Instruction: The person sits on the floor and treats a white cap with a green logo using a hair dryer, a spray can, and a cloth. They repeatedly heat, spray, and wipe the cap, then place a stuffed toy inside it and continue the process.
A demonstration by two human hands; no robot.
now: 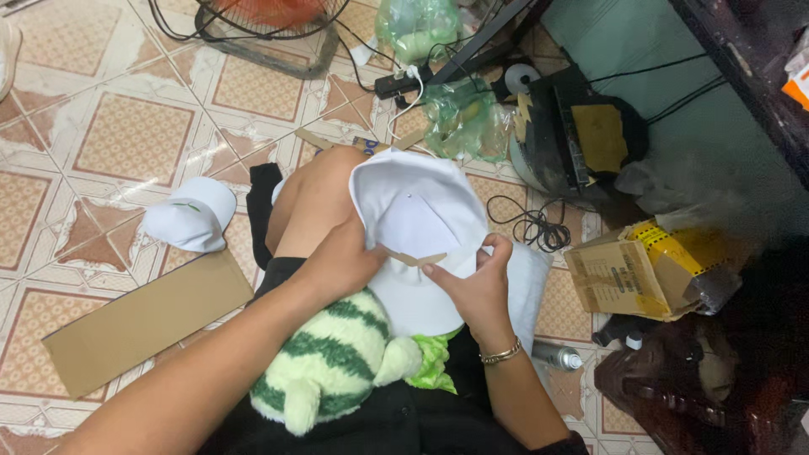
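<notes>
A white cap [417, 227] is steadied on the raised knee by the left hand [341, 261], its grip closed on a cardboard strip [413, 258]; the right hand [472, 286] pinches the cap's edge. The thin strip could be creased. A cardboard sheet [143, 320], a spare cap [192, 215] and a striped plush [333, 362] crowd the floor and lap.

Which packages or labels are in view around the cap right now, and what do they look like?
Open cardboard box: on the floor to the right, brown, flaps up, yellow roll inside.
Green plastic bags: beyond the white cap, translucent, crumpled.
Flat cardboard sheet: on the floor to the left, plain brown.
</notes>
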